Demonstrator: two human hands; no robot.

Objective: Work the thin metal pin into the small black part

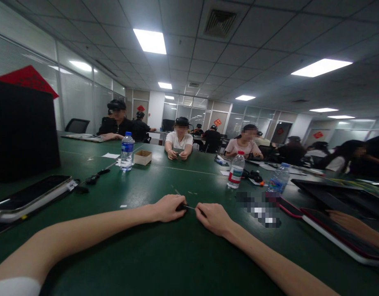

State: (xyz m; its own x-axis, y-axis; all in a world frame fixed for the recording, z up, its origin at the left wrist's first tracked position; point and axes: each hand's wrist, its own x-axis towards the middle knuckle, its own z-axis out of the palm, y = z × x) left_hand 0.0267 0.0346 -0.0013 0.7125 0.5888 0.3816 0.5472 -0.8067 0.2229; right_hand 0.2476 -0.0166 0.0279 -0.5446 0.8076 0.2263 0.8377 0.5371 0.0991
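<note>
My left hand (170,207) rests on the green table with its fingers closed around a small dark piece (181,207). From that piece a thin pale rod or strip (190,207) reaches across to my right hand (214,218). The fingers of my right hand are curled and pinch the far end of the strip. Its exact kind is too small to make out, and both ends are partly hidden by my fingers. Just beyond my left hand, small light scraps or marks (192,193) show on the tabletop.
Water bottles (127,153) (236,170) (277,179) and an open cardboard box (142,157) stand farther back. At left lie a phone (32,191) and a black cable (93,178). A tablet (340,234) is at right, with another person's hand (356,226) over it. Several people sit around.
</note>
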